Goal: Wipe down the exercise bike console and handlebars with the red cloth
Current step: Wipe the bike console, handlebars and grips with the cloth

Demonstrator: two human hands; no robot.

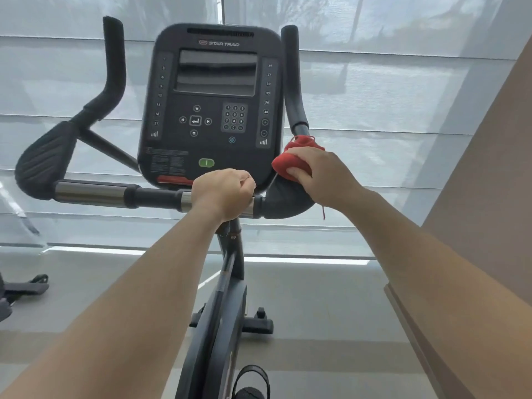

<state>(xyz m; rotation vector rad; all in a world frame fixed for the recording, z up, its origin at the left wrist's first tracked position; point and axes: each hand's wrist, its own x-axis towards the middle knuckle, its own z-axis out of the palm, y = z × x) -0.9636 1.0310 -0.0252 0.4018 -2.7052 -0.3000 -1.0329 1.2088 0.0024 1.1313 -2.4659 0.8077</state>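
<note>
2 hands are on the bike: the left hand (223,194) grips the handlebars (95,194) below the console (213,110). The right hand (322,177) pinches the red cloth (290,161) against the right bend.

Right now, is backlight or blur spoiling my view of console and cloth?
Head view: bright blinds backlight the console, yet its keypad digits read; head view, the left handlebar looks slightly blurred; head view, the red cloth in the right hand is clear.

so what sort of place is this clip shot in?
Most likely a gym or fitness room. An exercise bike with a Star Trac console fills the view, the base of a second machine sits at the left edge, and wide shaded windows run behind.
</note>
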